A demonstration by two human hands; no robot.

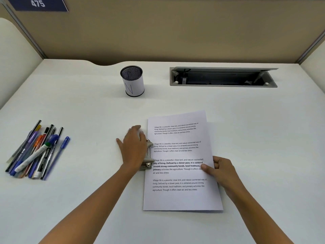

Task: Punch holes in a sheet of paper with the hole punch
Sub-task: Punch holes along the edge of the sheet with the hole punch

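A white sheet of paper (179, 198) with four printed paragraphs lies on the desk, front centre. Its left edge sits inside a grey metal hole punch (149, 155). My left hand (132, 148) lies palm down on top of the punch and hides most of it, fingers spread. My right hand (219, 170) grips the paper's right edge at mid height, thumb on top of the sheet and fingers curled under it.
A heap of several pens and markers (37, 152) lies at the left. A mesh pen cup (133, 81) with a white label stands at the back centre. An open cable tray (223, 77) is sunk into the white desk (88, 106) at the back right. Partition walls surround the desk.
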